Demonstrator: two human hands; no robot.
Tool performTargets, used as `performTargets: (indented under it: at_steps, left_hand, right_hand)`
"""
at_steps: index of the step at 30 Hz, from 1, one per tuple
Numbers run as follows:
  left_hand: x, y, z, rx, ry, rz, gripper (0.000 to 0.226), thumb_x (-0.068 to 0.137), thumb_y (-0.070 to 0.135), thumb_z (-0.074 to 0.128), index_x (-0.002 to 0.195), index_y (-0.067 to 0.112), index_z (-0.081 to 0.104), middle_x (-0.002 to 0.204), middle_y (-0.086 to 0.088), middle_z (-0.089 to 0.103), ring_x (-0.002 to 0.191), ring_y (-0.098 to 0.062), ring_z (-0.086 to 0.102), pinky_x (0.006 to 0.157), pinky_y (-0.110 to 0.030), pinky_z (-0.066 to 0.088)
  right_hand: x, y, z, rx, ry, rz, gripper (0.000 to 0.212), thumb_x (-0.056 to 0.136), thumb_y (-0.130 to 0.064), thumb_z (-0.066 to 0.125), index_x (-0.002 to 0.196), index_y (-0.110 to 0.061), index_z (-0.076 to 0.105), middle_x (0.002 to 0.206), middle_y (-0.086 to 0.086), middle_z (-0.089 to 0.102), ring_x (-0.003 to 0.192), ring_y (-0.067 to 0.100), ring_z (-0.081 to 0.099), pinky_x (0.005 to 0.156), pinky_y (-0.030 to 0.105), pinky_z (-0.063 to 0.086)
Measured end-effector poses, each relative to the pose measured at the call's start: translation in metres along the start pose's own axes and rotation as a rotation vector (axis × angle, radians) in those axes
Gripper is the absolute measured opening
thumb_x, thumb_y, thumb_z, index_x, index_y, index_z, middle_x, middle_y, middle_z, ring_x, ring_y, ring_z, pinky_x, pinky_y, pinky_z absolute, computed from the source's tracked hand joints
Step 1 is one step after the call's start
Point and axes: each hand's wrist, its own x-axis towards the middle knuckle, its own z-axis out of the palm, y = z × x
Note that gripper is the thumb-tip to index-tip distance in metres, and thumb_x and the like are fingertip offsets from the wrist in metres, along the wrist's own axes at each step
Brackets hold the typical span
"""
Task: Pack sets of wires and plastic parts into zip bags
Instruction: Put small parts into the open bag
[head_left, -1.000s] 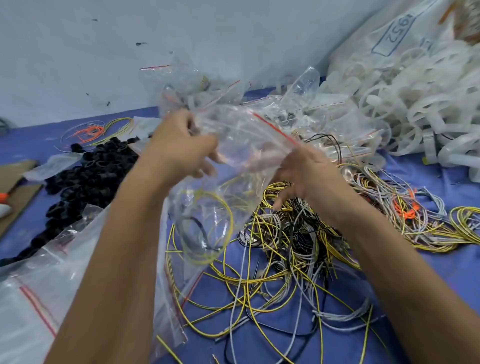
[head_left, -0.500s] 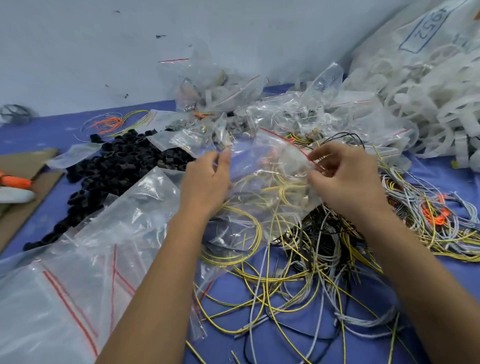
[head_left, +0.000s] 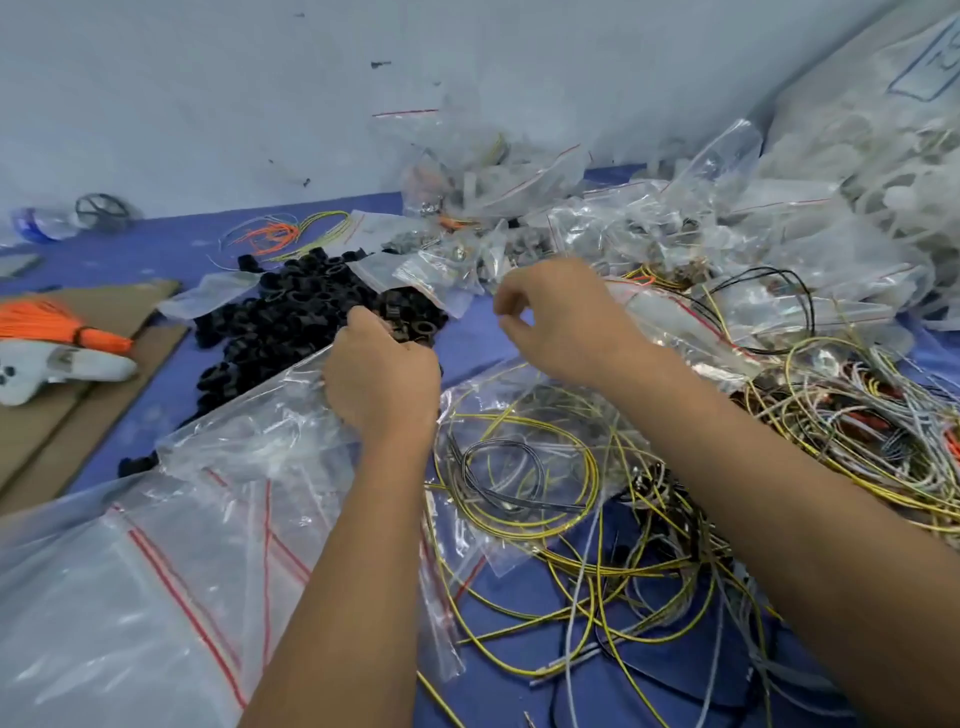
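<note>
While the left hand curls its fingers over the edge of the heap of small black plastic rings, seemingly picking at one ring though the grip is hidden, the right hand hovers just beside it, fingers loosely bent, thumb and forefinger nearly pinched on nothing visible. Between the forearms lies a clear, crinkled zip bag holding coiled yellow and grey wires, resting on the blue worktop. Loose, glossy wires tangle toward the right edge; empty red-striped bags overlap at the near left corner.
</note>
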Motion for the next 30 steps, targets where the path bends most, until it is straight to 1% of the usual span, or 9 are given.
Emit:
performTargets:
  at_steps: [4, 6, 10, 15, 17, 21, 23, 25, 30]
  left_hand:
    - [0.002, 0.0, 0.004, -0.069, 0.081, -0.015, 0.018, 0.085, 0.011, 0.056, 0.103, 0.013, 0.056, 0.105, -0.008, 0.066, 0.093, -0.034, 0.061, 0.068, -0.036, 0.037]
    - [0.003, 0.001, 0.006, -0.117, 0.108, -0.026, 0.016, 0.083, 0.011, 0.057, 0.099, 0.015, 0.056, 0.102, -0.005, 0.066, 0.09, -0.031, 0.061, 0.068, -0.037, 0.041]
    - [0.003, 0.001, 0.009, -0.216, 0.162, -0.03, 0.014, 0.082, 0.013, 0.059, 0.095, 0.017, 0.054, 0.096, 0.0, 0.065, 0.082, -0.022, 0.055, 0.066, -0.033, 0.037]
    - [0.003, 0.005, 0.011, -0.313, 0.208, 0.014, 0.015, 0.079, 0.014, 0.059, 0.092, 0.018, 0.055, 0.088, 0.004, 0.065, 0.078, -0.018, 0.056, 0.06, -0.027, 0.036]
    - [0.003, 0.007, 0.01, -0.347, 0.229, 0.009, 0.015, 0.078, 0.014, 0.059, 0.091, 0.019, 0.054, 0.086, 0.005, 0.065, 0.076, -0.016, 0.055, 0.057, -0.018, 0.029]
    - [0.002, 0.007, 0.006, -0.45, 0.256, -0.067, 0.014, 0.079, 0.015, 0.058, 0.091, 0.02, 0.054, 0.079, 0.009, 0.061, 0.078, -0.019, 0.062, 0.064, -0.025, 0.037]
    - [0.001, 0.008, 0.005, -0.465, 0.254, -0.081, 0.014, 0.08, 0.014, 0.057, 0.092, 0.02, 0.053, 0.077, 0.012, 0.057, 0.078, -0.019, 0.062, 0.067, -0.027, 0.039]
    - [0.0, 0.009, 0.005, -0.467, 0.254, -0.073, 0.014, 0.08, 0.013, 0.057, 0.092, 0.02, 0.053, 0.076, 0.014, 0.056, 0.077, -0.02, 0.062, 0.068, -0.027, 0.039]
    - [-0.001, 0.011, 0.005, -0.502, 0.244, -0.101, 0.014, 0.08, 0.013, 0.056, 0.092, 0.019, 0.054, 0.074, 0.014, 0.055, 0.077, -0.02, 0.063, 0.07, -0.034, 0.05]
  right_hand:
    - [0.03, -0.019, 0.034, -0.164, -0.376, -0.21, 0.064, 0.096, -0.01, 0.063, 0.155, -0.02, 0.04, 0.156, 0.008, 0.043, 0.14, 0.029, 0.039, 0.112, 0.03, 0.024]
    - [0.037, -0.024, 0.045, -0.246, -0.446, -0.276, 0.071, 0.095, -0.013, 0.064, 0.158, -0.019, 0.032, 0.16, 0.008, 0.036, 0.14, 0.03, 0.039, 0.115, 0.035, 0.027]
    - [0.041, -0.03, 0.054, -0.183, -0.339, -0.219, 0.037, 0.092, -0.008, 0.065, 0.128, -0.013, 0.062, 0.128, 0.01, 0.059, 0.119, 0.029, 0.057, 0.096, 0.033, 0.044]
    - [0.034, -0.022, 0.052, -0.186, -0.261, -0.129, 0.016, 0.091, -0.008, 0.063, 0.105, -0.01, 0.07, 0.109, 0.012, 0.067, 0.103, 0.031, 0.064, 0.084, 0.039, 0.053]
    - [0.033, -0.016, 0.052, -0.154, -0.216, -0.143, 0.026, 0.09, -0.01, 0.065, 0.115, -0.01, 0.066, 0.12, 0.014, 0.062, 0.112, 0.034, 0.058, 0.091, 0.04, 0.049]
    - [0.031, -0.017, 0.059, -0.141, -0.351, -0.285, 0.074, 0.09, -0.011, 0.066, 0.156, -0.024, 0.035, 0.16, 0.01, 0.033, 0.136, 0.034, 0.037, 0.113, 0.04, 0.033]
    - [0.034, -0.02, 0.064, -0.122, -0.37, -0.304, 0.07, 0.092, -0.011, 0.064, 0.155, -0.024, 0.037, 0.149, 0.008, 0.049, 0.128, 0.032, 0.046, 0.109, 0.038, 0.034]
    - [0.038, -0.022, 0.065, -0.085, -0.302, -0.274, 0.052, 0.092, -0.015, 0.068, 0.14, -0.02, 0.051, 0.128, 0.008, 0.061, 0.117, 0.03, 0.054, 0.101, 0.035, 0.036]
    - [0.032, -0.023, 0.057, 0.049, -0.298, -0.183, 0.032, 0.088, -0.015, 0.076, 0.114, -0.008, 0.059, 0.105, 0.011, 0.068, 0.098, 0.03, 0.061, 0.08, 0.039, 0.047]
